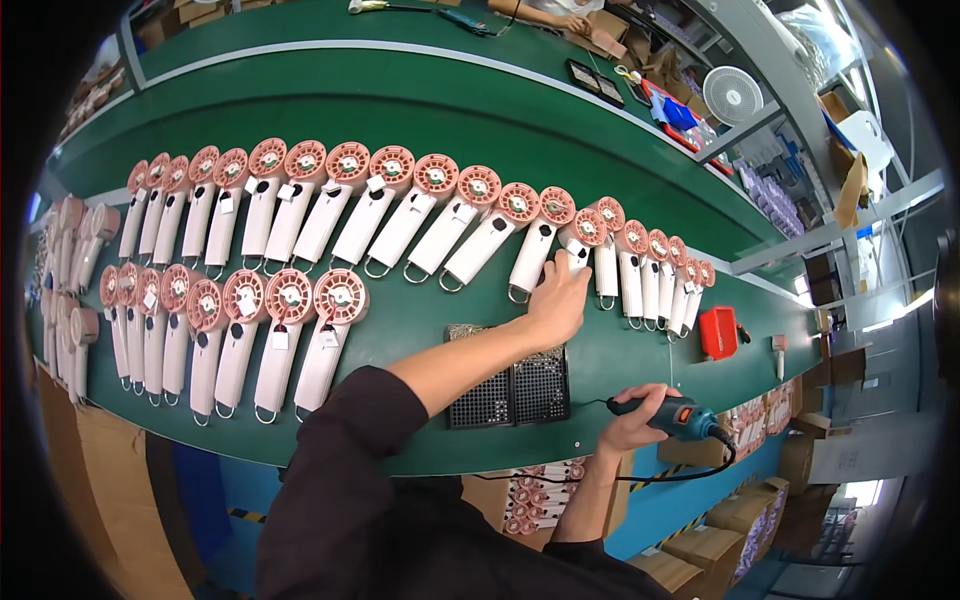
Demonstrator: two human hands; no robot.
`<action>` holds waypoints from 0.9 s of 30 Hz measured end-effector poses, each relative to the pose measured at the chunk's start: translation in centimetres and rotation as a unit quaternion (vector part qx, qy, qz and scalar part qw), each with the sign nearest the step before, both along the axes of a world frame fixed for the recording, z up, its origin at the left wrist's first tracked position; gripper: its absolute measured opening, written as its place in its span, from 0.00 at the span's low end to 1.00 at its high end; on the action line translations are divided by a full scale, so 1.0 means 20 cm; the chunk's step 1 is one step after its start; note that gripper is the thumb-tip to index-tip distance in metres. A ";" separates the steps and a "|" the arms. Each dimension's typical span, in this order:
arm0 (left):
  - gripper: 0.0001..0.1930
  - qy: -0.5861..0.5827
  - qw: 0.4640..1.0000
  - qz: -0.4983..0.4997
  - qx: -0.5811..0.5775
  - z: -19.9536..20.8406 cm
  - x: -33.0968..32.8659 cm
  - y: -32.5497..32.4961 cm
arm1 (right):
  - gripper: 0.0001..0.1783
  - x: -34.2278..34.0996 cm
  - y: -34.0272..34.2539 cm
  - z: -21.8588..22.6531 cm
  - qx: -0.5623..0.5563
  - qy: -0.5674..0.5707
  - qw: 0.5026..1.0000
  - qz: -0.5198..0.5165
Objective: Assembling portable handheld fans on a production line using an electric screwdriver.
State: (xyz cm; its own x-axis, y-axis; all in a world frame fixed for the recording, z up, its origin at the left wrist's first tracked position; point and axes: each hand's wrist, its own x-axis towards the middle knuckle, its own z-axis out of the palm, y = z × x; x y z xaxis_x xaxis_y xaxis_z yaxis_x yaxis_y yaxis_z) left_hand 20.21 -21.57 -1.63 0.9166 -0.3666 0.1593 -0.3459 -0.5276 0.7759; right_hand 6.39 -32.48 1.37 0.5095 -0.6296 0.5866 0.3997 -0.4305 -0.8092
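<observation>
My left hand (558,303) reaches across the green table, its fingers closed around the white handle of a handheld fan (589,228) with a pink round head. That fan stands in the long row of similar fans. Lower right, my right hand (634,428) grips a teal and black electric screwdriver (690,420). Its thin bit points left, toward a black screw tray (540,389) filled with small screws. A second, shorter row of fans (289,297) lies on the left, nearer to me. Wire loops stick out at the handle ends.
A red bin (717,334) sits right of the rows, with a lone fan (780,355) farther right. The screwdriver's black cord (640,478) runs along the table's near edge. Boxes of fans (540,500) stand below. Another person's hand (572,22) works at the far table.
</observation>
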 end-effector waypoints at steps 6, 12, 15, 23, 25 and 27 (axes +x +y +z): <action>0.26 -0.023 0.997 0.038 -0.066 -0.06 0.00 -0.05 | 0.09 0.01 0.02 0.04 0.069 -0.006 0.998 0.003; 0.28 -0.215 0.969 -0.052 0.114 -0.02 0.04 0.10 | 0.11 0.01 0.00 0.06 0.077 -0.025 0.997 -0.011; 0.33 -0.167 0.981 -0.012 0.094 -0.06 0.01 0.14 | 0.13 0.02 0.00 0.07 0.084 -0.020 0.996 -0.017; 0.35 -0.125 0.984 -0.024 0.126 -0.01 -0.06 0.05 | 0.13 0.03 -0.06 0.07 0.104 -0.023 0.994 -0.032; 0.35 -0.137 0.981 -0.010 0.135 0.01 -0.06 0.03 | 0.14 0.03 -0.07 0.07 0.110 -0.021 0.993 -0.031; 0.34 -0.143 0.978 -0.006 0.153 0.04 -0.05 0.02 | 0.13 0.02 -0.06 0.08 0.115 -0.027 0.992 -0.033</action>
State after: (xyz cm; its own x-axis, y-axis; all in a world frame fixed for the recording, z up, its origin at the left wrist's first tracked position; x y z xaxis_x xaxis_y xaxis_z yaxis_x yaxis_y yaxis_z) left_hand 19.16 -21.15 -0.91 0.8460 -0.4474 0.2900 -0.5332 -0.7143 0.4534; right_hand 6.88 -33.63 3.00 0.4341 -0.7810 0.4491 0.4220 -0.2642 -0.8673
